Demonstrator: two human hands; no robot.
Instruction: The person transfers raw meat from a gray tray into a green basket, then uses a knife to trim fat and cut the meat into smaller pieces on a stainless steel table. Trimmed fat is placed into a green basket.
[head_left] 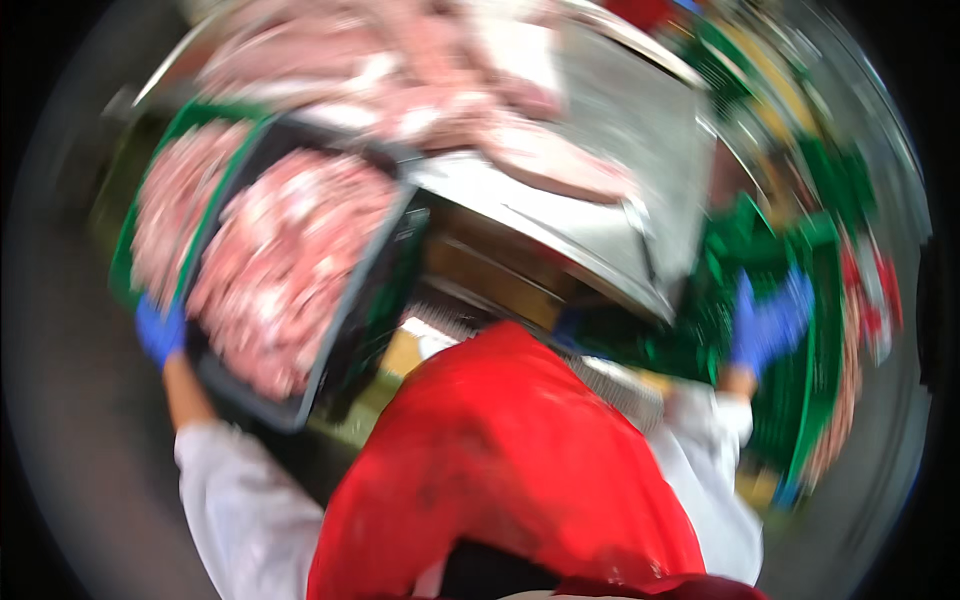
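Observation:
My left hand (pixel 160 332), in a blue glove, is at the near end of a green crate (pixel 120 270) and beside a dark crate (pixel 345 295). Its fingers are blurred against the rims, so their grip is unclear. Pink meat pieces (pixel 295 265) fill the dark crate, and similar meat (pixel 185 205) lies in the green one. On the other side my right hand (pixel 770 322), also blue-gloved, has its fingers spread and holds nothing. Below and around it is another green crate (pixel 790 405); blur hides whether they touch.
Large cuts of meat (pixel 430 85) lie on a metal table (pixel 640 120) ahead of me. A knife-like tool (pixel 642 240) is near its right corner. More green crates (pixel 835 180) stand at the far right, with pink meat (pixel 840 420) along the right side. My red apron (pixel 500 440) fills the lower middle.

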